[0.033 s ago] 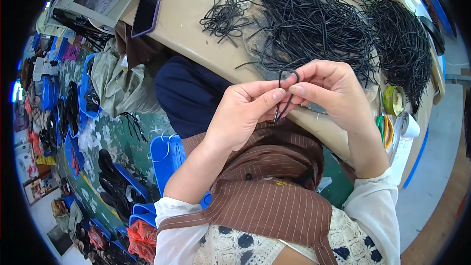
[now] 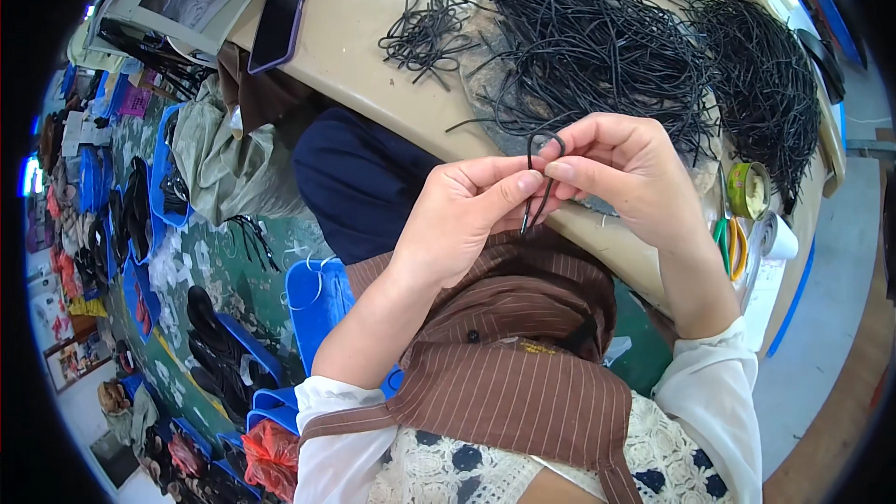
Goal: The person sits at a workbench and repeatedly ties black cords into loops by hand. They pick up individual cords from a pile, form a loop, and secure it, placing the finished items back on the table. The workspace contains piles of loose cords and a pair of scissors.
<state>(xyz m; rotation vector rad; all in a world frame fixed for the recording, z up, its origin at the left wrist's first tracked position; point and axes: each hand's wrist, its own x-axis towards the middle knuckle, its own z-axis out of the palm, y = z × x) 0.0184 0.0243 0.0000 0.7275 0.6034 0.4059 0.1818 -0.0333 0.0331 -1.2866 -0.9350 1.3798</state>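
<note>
A thin black cord [image 2: 529, 151] is bent into a small loop between my two hands, just in front of the table's edge. My left hand [image 2: 459, 210] pinches it between thumb and fingertips. From the other side, my right hand [image 2: 627, 173] grips the same cord with thumb and forefinger, its fingertips almost touching the left ones. Two cord ends hang below the fingers. Behind the hands a large heap of black cords [image 2: 597, 47] spreads over the table, and a smaller looped bunch of cords [image 2: 425, 37] lies to its left. The fingers partly hide the crossing of the cord.
On the beige table [image 2: 364, 65] lie a phone [image 2: 280, 23] at the left and another bundle of black cords [image 2: 767, 93] at the right. An open round tin [image 2: 749, 189], scissors [image 2: 737, 250] and a white roll [image 2: 777, 237] stand near my right forearm. Blue bins [image 2: 317, 303] stand on the floor.
</note>
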